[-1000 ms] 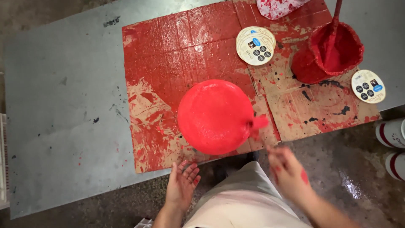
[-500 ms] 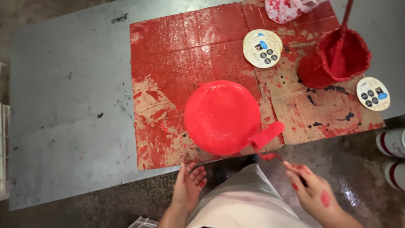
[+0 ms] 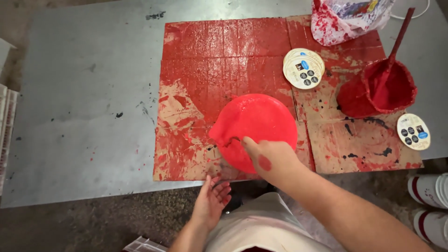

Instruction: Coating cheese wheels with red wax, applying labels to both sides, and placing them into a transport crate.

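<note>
The right hand (image 3: pixel 273 158), smeared with red, reaches forward with fingers curled, while the left hand (image 3: pixel 212 198) rests open, fingers spread.

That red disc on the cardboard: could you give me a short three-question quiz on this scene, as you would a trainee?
1. True or false: the right hand touches the red painted disc.
2. Where does the left hand rest? A) in the paint bucket B) at the table's near edge C) on the plastic bag
3. Fill in: a stick stands in the red ____.

Key: 1 true; 2 B; 3 paint bucket.
</note>
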